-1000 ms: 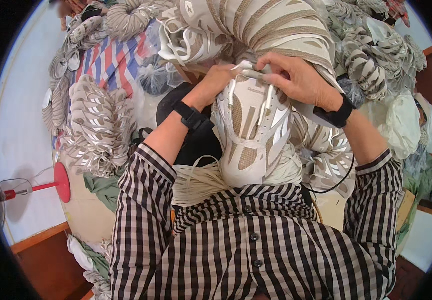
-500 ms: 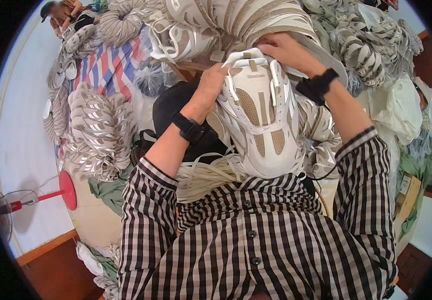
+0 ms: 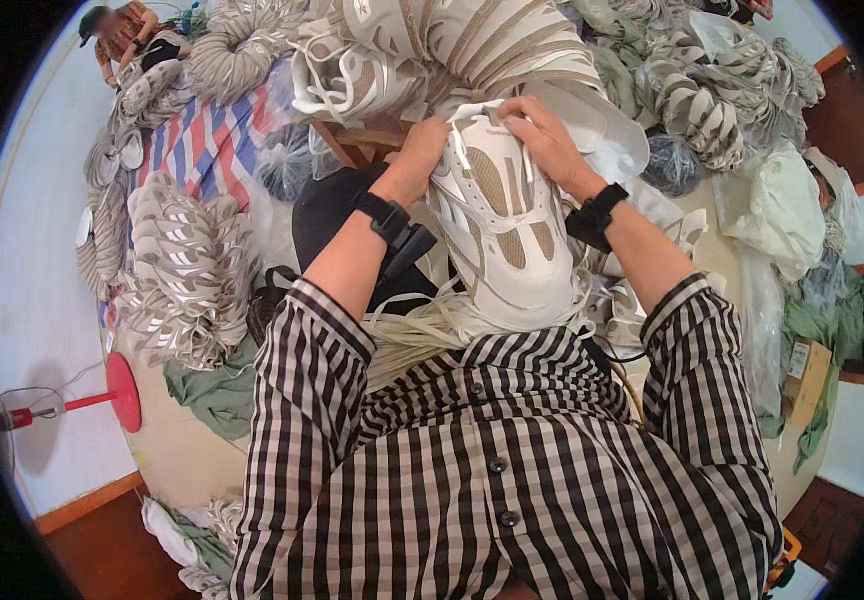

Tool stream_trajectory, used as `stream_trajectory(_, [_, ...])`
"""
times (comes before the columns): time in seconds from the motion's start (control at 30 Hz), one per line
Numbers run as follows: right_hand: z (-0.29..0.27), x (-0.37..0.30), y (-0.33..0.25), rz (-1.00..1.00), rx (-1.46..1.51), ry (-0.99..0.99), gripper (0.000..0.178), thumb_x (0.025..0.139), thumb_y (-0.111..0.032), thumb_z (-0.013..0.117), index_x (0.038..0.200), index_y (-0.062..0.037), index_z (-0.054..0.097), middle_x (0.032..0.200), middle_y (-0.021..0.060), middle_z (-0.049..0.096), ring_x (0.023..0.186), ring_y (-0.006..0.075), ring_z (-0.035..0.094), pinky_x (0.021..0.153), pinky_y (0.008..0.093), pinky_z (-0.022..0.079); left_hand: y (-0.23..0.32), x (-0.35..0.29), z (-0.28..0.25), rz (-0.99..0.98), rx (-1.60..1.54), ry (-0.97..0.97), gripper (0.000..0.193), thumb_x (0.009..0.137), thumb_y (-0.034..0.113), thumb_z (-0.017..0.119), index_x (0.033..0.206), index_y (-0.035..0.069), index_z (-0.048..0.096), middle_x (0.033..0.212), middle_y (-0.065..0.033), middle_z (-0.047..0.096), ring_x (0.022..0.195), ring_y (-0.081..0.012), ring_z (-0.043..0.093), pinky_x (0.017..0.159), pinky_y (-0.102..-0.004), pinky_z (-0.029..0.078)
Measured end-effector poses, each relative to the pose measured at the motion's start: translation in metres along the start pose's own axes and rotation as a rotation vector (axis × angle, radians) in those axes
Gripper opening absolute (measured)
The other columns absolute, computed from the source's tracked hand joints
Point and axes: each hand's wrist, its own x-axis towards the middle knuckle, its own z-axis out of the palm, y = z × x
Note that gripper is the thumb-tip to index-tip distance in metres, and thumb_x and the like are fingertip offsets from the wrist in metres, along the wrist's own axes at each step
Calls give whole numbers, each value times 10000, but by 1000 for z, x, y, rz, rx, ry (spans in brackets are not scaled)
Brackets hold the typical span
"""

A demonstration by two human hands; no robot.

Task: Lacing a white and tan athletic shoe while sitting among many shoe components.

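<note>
A white and tan shoe upper [image 3: 522, 290] lies across my lap with its toe toward me. My left hand [image 3: 422, 158] is closed on its left edge near the collar, fingertips hidden behind it. On the other side my right hand [image 3: 552, 145] grips the top right edge beside the tongue, fingers bent and thumb over the front. A white lace [image 3: 460, 150] runs at the upper's top, its loose end hanging over the left eyelet row. A bundle of pale flat laces [image 3: 417, 340] rests on my lap, left of the toe.
A curved stack of shoe uppers [image 3: 492, 45] stands just beyond my hands, with a laced upper [image 3: 352, 85] at its left. More uppers [image 3: 192, 270] are piled at left. A white plastic bag [image 3: 782, 215] and cardboard box [image 3: 807, 380] lie right; a red-based fan [image 3: 124, 392] stands left.
My right hand has come down from the stack's edge onto the upper's top right edge. The upper has tilted slightly, and my left hand keeps its hold.
</note>
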Motion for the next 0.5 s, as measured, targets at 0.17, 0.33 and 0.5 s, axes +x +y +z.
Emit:
stream_trajectory(0.17, [-1,-24,-2,103,511,51,236,897,-188,469,1038,-17,550,1147,74,559,1049,149,484,956,276,350,1,-13,-10,199,73,-86,340,929,243,462,1116,-11,591,1054,-79,634,932,-146,585,810,-263,449])
stream_trajectory(0.33, [-4,-26,-1,105,518,81,233,905,-189,472,1048,-17,535,1180,74,554,1067,141,470,967,277,343,50,-22,-5,636,618,52,292,848,185,517,1031,-18,620,925,-99,665,842,-173,608,777,-304,471])
stream_trajectory(0.5, [-1,-26,-7,89,453,7,184,909,-195,455,998,-45,510,1266,141,491,1162,197,433,1025,309,291,51,-51,31,704,1197,38,339,771,238,640,1012,1,636,850,-103,655,776,-157,599,713,-300,474])
